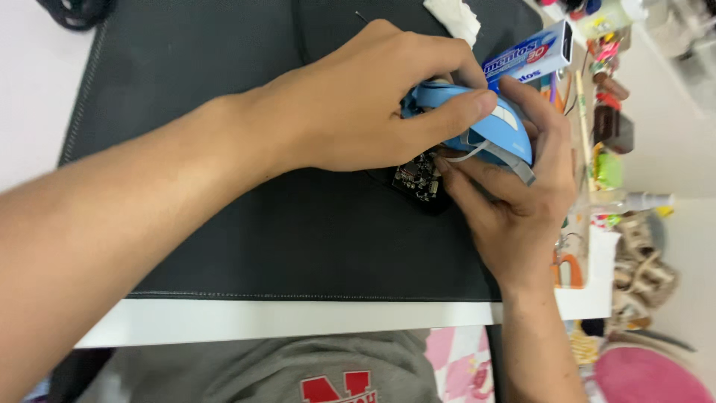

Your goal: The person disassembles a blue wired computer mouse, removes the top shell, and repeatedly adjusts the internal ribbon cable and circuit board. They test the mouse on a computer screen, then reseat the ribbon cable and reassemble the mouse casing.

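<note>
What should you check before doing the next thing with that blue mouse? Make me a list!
1. Left hand grips the blue mouse shell from above: ok.
2. Right hand supports the shell from below: ok.
3. Circuit board lies on the black mat, partly under the shell: ok.
4. Thin white cable between shell and board is free, not pinched: cannot tell.
5. Blue and white box sits close behind the shell, crowding the work: not ok.
6. All screws out: cannot tell, hidden by the hands.
</note>
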